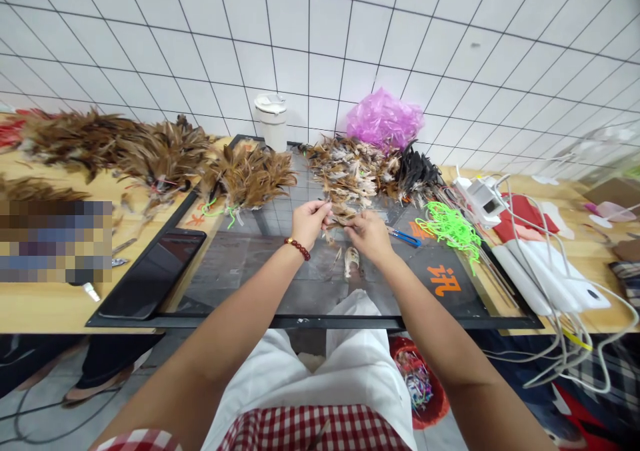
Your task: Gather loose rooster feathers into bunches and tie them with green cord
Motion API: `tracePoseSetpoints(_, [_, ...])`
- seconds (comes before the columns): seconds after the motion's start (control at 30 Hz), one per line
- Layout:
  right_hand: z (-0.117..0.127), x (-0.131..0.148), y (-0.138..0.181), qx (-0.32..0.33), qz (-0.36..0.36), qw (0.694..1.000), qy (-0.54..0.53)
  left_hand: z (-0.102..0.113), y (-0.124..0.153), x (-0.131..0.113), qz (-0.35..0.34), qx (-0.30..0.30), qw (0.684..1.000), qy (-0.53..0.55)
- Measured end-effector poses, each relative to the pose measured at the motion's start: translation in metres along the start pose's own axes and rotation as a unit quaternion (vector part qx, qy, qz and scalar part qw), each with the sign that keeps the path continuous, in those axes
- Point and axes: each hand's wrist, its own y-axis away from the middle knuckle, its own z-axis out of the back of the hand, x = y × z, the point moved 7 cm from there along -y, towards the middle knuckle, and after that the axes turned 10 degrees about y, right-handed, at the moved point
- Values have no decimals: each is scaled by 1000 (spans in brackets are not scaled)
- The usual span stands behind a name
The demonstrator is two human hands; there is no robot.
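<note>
Left hand (309,221) and right hand (369,232), both pinched shut, hold one small feather bunch (341,219) between them above the glass board (240,264), just before the mixed pile (345,168); step judged as evening the bunch, which calls for a firm, level pinch on the quills.

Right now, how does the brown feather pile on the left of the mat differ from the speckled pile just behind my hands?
The brown feather pile is one even golden-brown colour; the speckled pile mixes brown and white. The brown feather pile lies left of both hands, untouched; the speckled pile lies behind the left hand and right hand, which hold a small feather bunch at its near edge. Both are loose heaps on the dark mat.
</note>
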Motion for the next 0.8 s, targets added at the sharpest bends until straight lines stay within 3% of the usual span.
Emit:
tracePoseSetpoints(0.1, [0, -15, -4, -26, -97, 979, -176, -4, 3, 0, 11, 11, 1000, 11])
tracePoseSetpoints(0.2, [-3, -26, -4, -33, -190, 908, -373, -14, 11, 6, 62, 54, 997, 8])
tracePoseSetpoints(0.27, [-3, -25, -3, -32, -209, 877, -432, -19, 17, 11, 107, 74, 991, 7])
tracePoseSetpoints(0.37, [1, -21, -3, -60, -206, 862, -460, -23, 25, 20, 196, 97, 975, 27])
tracePoseSetpoints(0.43, [4, -20, -3, -76, -190, 871, -447, -24, 28, 24, 250, 113, 961, 43])
tracePoseSetpoints(0.53, [7, -18, -3, -80, -146, 909, -382, -22, 26, 27, 286, 121, 949, 63])
tracePoseSetpoints(0.63, [10, -13, 0, -85, -98, 938, -321, -21, 25, 28, 291, 125, 946, 67])
tracePoseSetpoints(0.8, [9, -6, 3, -77, -69, 956, -273, -27, 33, 30, 277, 151, 949, -8])
